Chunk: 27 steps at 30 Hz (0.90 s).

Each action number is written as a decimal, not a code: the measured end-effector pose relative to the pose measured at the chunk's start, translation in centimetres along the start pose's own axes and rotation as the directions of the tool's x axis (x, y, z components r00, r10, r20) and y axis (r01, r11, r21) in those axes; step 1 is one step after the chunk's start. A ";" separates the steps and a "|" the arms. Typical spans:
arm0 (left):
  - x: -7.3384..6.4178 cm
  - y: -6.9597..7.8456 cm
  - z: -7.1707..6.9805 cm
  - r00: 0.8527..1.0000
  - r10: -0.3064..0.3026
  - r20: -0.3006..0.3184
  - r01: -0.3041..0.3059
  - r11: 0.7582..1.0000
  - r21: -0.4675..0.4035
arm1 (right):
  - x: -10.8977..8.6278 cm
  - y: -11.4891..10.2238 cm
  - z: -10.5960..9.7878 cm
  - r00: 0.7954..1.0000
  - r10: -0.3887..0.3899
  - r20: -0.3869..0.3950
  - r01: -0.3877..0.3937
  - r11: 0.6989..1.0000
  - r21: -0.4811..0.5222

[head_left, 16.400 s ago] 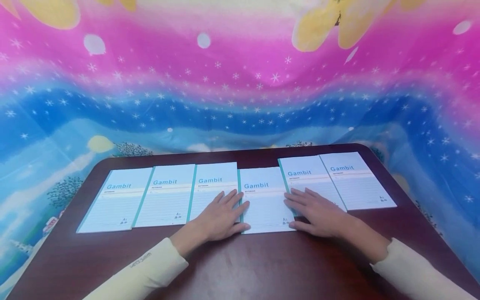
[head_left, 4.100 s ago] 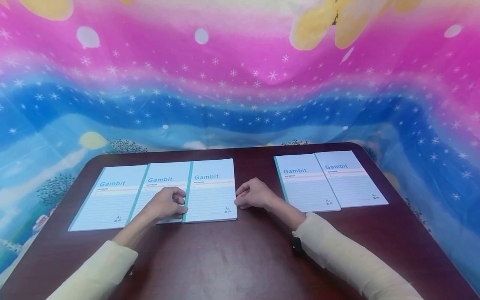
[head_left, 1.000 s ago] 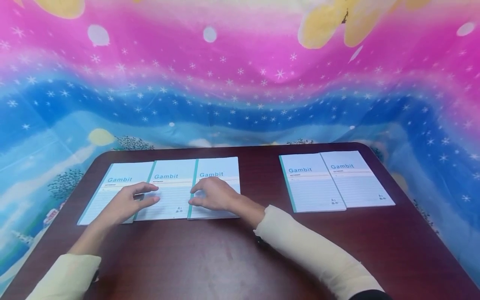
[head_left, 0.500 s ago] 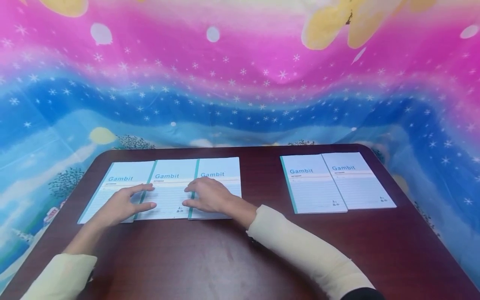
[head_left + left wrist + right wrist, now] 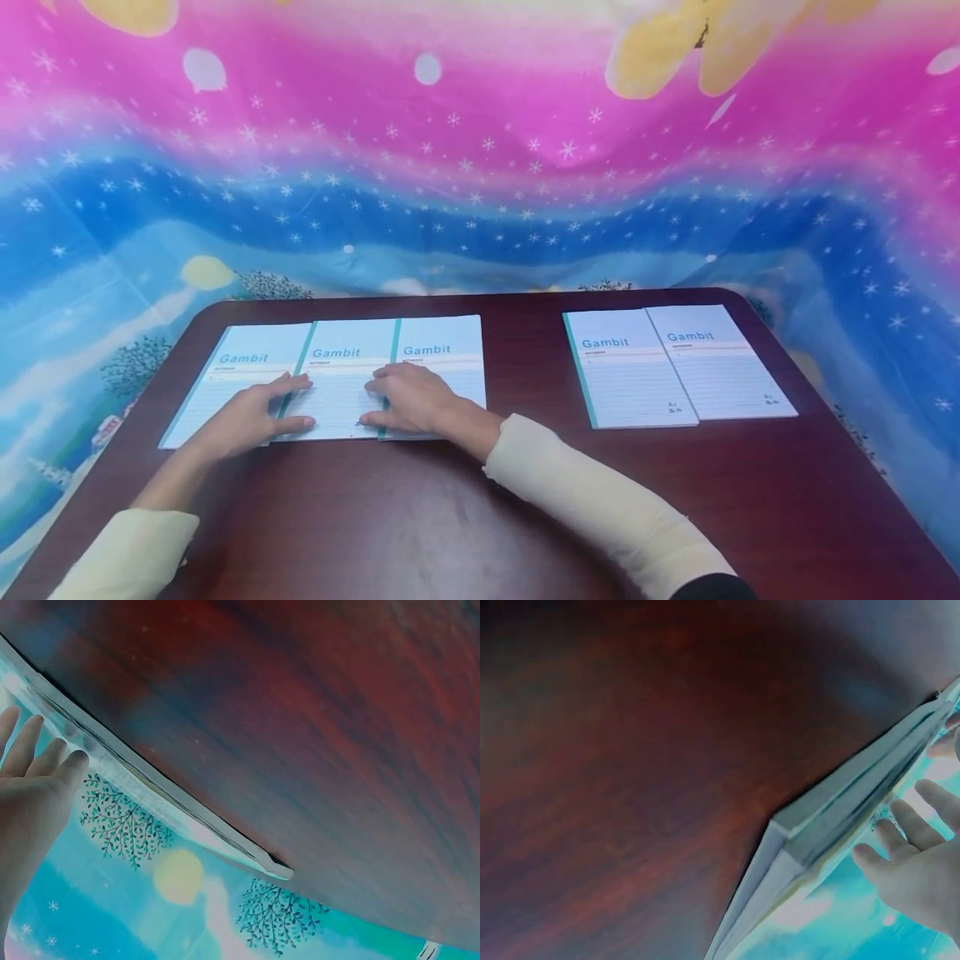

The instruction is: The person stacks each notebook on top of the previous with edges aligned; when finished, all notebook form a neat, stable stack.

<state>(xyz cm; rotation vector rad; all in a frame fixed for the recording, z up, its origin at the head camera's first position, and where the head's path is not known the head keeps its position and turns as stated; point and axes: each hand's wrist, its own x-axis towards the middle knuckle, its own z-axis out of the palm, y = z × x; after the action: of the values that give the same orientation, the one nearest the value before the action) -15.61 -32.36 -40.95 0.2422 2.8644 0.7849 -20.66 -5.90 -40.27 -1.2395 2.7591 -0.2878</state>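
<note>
Three white Gambit notebooks with green spines lie side by side at the left of the table. My left hand point(image 5: 243, 417) lies over the left notebook point(image 5: 247, 342), its fingertips and thumb reaching onto the middle notebook point(image 5: 337, 392). My right hand point(image 5: 416, 402) lies over the third notebook point(image 5: 438, 333), fingertips at the middle one's right edge. Both hands have thumb and fingers spread, with nothing gripped between them. The right wrist view shows a notebook stack point(image 5: 817, 840) of two thicknesses near the fingers point(image 5: 889, 838).
Two more Gambit notebooks lie at the table's right, a nearer-left notebook point(image 5: 626, 383) and a far-right notebook point(image 5: 720, 358), edges meeting. Bare dark wood point(image 5: 521, 358) separates the two groups. A printed cloth point(image 5: 480, 167) hangs behind the table point(image 5: 360, 517).
Since the earliest frame, the fourth notebook has left its place in the row. Over the last seconds both hands have moved left, then come down slightly onto the notebooks.
</note>
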 end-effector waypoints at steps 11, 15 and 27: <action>0.0 0.2 0.3 1.000 0.014 0.011 -0.014 1.000 0.003 | -0.1 -0.4 0.7 1.000 -0.021 -0.001 0.021 0.993 -0.116; 0.1 0.2 0.3 1.000 0.018 0.010 -0.018 1.000 -0.002 | 0.0 -0.4 0.7 0.999 -0.033 -0.016 0.030 0.991 -0.129; 0.0 0.1 0.5 1.000 0.013 0.003 -0.013 1.000 0.016 | 0.2 -0.7 0.6 1.000 -0.010 0.002 0.010 0.993 -0.115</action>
<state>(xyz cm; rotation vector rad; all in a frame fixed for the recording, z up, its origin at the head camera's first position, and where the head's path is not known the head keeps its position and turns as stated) -15.47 -32.01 -41.34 0.2642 2.8704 0.7632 -20.19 -6.57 -40.74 -1.2791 2.8041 -0.1304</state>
